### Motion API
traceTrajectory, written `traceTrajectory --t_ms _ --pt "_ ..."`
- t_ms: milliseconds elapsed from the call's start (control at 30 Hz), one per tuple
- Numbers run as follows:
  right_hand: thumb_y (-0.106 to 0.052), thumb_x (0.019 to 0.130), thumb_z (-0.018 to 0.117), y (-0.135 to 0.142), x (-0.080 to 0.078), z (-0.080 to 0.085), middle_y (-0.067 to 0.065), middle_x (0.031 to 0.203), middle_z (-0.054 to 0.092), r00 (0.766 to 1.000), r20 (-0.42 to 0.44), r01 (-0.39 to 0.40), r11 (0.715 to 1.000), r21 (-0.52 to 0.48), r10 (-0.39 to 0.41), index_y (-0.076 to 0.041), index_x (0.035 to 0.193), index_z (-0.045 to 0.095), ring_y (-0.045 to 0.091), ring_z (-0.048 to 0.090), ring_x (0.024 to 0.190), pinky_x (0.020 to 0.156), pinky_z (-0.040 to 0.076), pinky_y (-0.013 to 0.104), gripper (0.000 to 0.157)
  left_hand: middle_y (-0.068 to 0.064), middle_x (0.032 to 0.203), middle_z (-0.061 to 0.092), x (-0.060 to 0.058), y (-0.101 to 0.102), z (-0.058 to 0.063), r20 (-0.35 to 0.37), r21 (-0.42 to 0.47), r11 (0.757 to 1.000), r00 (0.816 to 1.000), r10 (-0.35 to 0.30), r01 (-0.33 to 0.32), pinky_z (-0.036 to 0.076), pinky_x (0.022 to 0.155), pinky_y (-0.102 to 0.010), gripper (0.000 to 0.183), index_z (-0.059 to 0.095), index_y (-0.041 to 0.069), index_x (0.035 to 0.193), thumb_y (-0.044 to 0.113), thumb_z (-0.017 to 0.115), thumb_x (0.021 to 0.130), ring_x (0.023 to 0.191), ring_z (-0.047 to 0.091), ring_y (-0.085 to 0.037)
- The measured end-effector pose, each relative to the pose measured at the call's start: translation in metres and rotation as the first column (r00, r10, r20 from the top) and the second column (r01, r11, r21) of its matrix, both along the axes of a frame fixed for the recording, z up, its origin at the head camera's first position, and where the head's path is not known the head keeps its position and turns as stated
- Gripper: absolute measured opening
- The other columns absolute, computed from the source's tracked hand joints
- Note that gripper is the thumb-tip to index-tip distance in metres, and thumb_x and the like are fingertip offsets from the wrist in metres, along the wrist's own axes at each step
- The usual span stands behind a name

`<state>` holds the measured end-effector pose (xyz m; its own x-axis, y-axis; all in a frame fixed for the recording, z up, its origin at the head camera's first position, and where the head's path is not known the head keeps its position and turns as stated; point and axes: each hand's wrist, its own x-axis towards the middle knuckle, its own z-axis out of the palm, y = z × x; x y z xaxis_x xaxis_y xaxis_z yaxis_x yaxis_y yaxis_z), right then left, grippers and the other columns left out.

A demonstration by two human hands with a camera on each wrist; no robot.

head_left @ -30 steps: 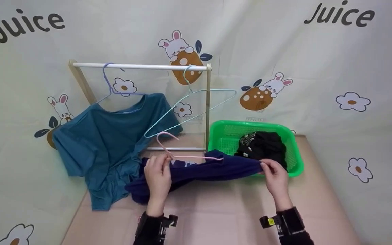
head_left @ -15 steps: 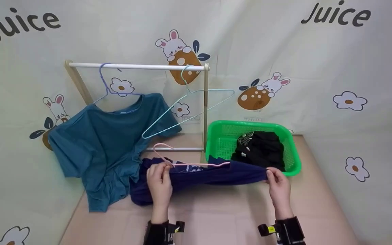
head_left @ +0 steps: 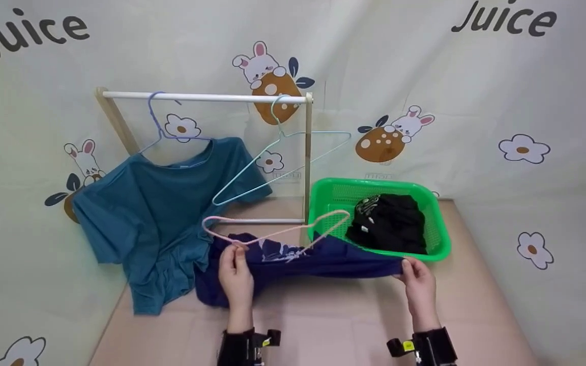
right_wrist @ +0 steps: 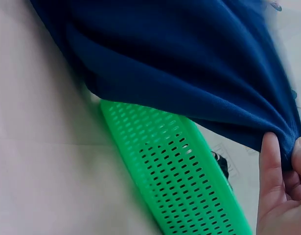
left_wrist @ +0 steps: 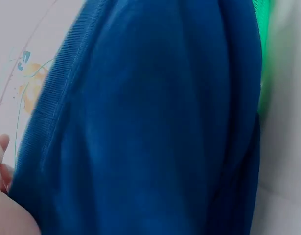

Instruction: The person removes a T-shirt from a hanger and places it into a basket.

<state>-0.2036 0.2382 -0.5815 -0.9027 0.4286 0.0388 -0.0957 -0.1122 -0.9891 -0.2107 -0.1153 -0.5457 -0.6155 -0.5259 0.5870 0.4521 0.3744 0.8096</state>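
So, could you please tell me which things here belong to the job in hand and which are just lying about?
Seemingly in the job:
navy garment
pink hanger

Apparently idle nearby:
teal top
purple hanger
turquoise hanger
rack
green basket
black garment

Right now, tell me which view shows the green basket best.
The head view: it shows the basket, rim and inside. The right wrist view shows part of its slotted wall; the left wrist, a sliver beside the held shirt.

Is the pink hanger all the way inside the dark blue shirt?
No, not fully: one arm of the pink hanger shows outside the dark blue shirt. Whether the other is inside, I cannot tell.
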Motion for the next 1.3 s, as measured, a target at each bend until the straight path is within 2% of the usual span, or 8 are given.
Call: traceTrajectory --t_ms 100,367,633,767,933,1033,1167,1300 --pt "0.006 0.098 0.054 -0.001 0.002 -0.002 0.000 0.084 0.061 1.000 0.012 -0.006 1.000 0.025 0.005 0.016 0.101 0.060 0.008 0.061 0.070 0.066 0.055 0.023 0.012 -0.016 0.087 0.063 -0.001 0.001 0.003 -0.014 0.057 0.998 1.000 0.007 -0.007 0.038 0.083 -0.022 0.013 0.066 -0.002 0.083 -0.010 0.059 0.091 0.088 0.055 -0.021" --pt "0.003 0.098 0.056 -0.009 0.002 -0.004 0.006 0.089 0.063 0.998 0.018 -0.066 0.992 0.106 0.065 0.020 0.107 0.058 0.008 0.063 0.073 0.068 0.056 0.024 0.019 -0.011 0.085 0.065 -0.003 0.010 0.003 -0.019 -0.091 0.996 1.000 -0.010 0.009 0.038 0.080 -0.029 0.009 0.069 0.002 0.086 -0.006 0.065 0.089 0.083 0.056 -0.028" --pt "0.000 0.097 0.059 -0.021 0.001 -0.007 0.011 0.092 0.066 0.987 0.045 -0.159 0.967 0.197 0.153 0.016 0.107 0.061 0.009 0.064 0.073 0.068 0.056 0.027 0.019 -0.006 0.080 0.066 -0.007 0.023 0.008 0.017 -0.174 0.977 0.993 -0.120 0.122 0.044 0.073 -0.031 0.009 0.069 0.004 0.088 0.000 0.063 0.093 0.073 0.060 -0.021" --pt "-0.003 0.097 0.061 -0.029 0.001 -0.010 0.015 0.095 0.067 0.970 0.073 -0.244 0.940 0.240 0.233 0.015 0.108 0.063 0.010 0.064 0.074 0.069 0.057 0.030 0.021 -0.006 0.073 0.067 -0.012 0.030 0.018 0.025 -0.134 0.969 0.978 -0.207 0.208 0.046 0.064 -0.023 0.010 0.068 0.001 0.088 -0.003 0.061 0.094 0.065 0.061 -0.018" --pt "-0.004 0.098 0.060 -0.036 0.000 -0.011 0.016 0.098 0.067 0.958 0.111 -0.285 0.928 0.240 0.266 0.013 0.109 0.064 0.011 0.064 0.076 0.072 0.057 0.034 0.021 -0.009 0.076 0.070 -0.017 0.037 0.032 0.048 -0.100 0.957 0.962 -0.267 0.271 0.046 0.059 -0.023 0.013 0.065 -0.001 0.087 -0.002 0.056 0.097 0.058 0.058 -0.027" --pt "-0.002 0.098 0.060 -0.039 -0.001 -0.008 0.016 0.099 0.067 0.953 0.125 -0.299 0.926 0.229 0.277 0.013 0.109 0.064 0.012 0.064 0.077 0.073 0.057 0.037 0.020 -0.011 0.076 0.068 -0.012 0.042 0.052 0.069 -0.076 0.958 0.960 -0.271 0.276 0.045 0.058 -0.024 0.012 0.064 -0.003 0.088 -0.002 0.056 0.097 0.058 0.056 -0.023" --pt "-0.001 0.097 0.060 -0.041 -0.002 -0.010 0.016 0.100 0.067 0.949 0.128 -0.312 0.923 0.225 0.289 0.014 0.109 0.063 0.012 0.064 0.077 0.074 0.057 0.038 0.019 -0.015 0.074 0.064 -0.003 0.049 0.077 0.033 -0.054 0.959 0.960 -0.277 0.278 0.042 0.063 -0.024 0.010 0.062 -0.006 0.089 -0.006 0.054 0.096 0.064 0.055 -0.020" --pt "-0.002 0.097 0.060 -0.042 -0.004 -0.016 0.015 0.099 0.067 0.949 0.121 -0.312 0.920 0.236 0.291 0.013 0.109 0.063 0.011 0.064 0.076 0.075 0.057 0.040 0.019 -0.016 0.072 0.060 -0.003 0.052 0.091 -0.048 -0.040 0.952 0.951 -0.306 0.304 0.042 0.066 -0.022 0.010 0.060 -0.009 0.090 -0.010 0.053 0.096 0.068 0.059 -0.024"
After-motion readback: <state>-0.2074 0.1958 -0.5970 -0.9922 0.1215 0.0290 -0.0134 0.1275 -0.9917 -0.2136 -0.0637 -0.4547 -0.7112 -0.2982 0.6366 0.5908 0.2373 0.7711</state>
